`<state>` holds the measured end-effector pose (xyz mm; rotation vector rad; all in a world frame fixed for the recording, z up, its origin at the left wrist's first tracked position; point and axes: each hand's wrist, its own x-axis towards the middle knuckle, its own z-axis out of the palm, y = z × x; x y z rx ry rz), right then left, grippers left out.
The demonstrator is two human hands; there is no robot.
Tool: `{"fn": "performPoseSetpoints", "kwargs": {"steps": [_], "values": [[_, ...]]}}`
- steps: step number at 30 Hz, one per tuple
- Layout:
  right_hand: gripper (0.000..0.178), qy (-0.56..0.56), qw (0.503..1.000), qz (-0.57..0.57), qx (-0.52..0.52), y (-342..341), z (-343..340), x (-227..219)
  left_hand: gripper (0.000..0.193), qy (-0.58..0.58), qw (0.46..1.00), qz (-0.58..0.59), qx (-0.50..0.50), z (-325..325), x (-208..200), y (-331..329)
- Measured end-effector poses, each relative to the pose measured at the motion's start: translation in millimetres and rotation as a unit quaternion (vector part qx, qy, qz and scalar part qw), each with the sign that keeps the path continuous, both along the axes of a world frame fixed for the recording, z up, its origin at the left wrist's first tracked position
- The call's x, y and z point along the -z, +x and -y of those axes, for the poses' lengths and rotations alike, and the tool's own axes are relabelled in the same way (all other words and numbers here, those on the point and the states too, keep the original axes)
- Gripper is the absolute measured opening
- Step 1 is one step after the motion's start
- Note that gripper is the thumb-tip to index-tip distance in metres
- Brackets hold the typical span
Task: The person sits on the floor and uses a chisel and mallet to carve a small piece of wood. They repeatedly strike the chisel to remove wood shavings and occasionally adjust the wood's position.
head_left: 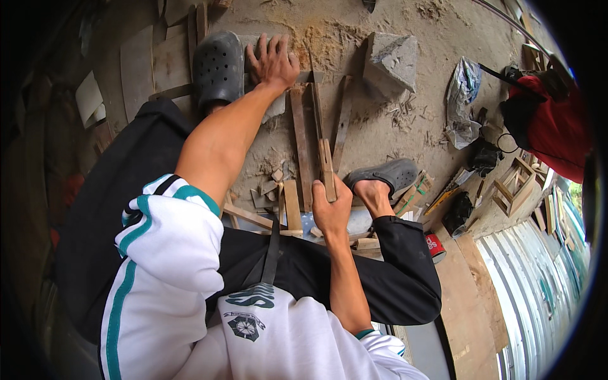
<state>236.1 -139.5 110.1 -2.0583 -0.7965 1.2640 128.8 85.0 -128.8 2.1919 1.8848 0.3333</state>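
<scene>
My left hand [273, 62] lies on a pale stone block [275, 109], its fingers spread and pointing away from me. Beside it, my left foot in a dark clog [218, 66] presses near a thin dark wooden slat [311, 77] that crosses the block. Closed around a wooden handle, my right hand [332, 208] grips what looks like a handsaw [325, 166]. Its narrow dark blade points away from me, seen nearly edge-on, and passes the slat's right end. Whether the blade touches the slat I cannot tell. Two dark wooden strips [300, 145] lie on the ground around the blade.
A rough concrete block [391, 63] sits on the dirt at the right. My right foot wears a dark clog [387, 175] beside wood offcuts [292, 206]. Farther right are a crumpled plastic bag [463, 101], a red can [435, 247], a wooden frame [514, 185] and corrugated sheeting [532, 285].
</scene>
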Motion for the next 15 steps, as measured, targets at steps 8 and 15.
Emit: {"fn": "performPoseSetpoints", "kwargs": {"steps": [8,15], "values": [[0.016,-0.01,1.0,0.014,0.02,-7,-14,-13,0.058,0.004,1.0,0.0,-0.002,-2,0,-1],[0.018,-0.014,0.999,0.026,0.013,-12,-18,-17,0.06,-0.002,1.0,0.004,-0.006,0,-1,-1]]}}
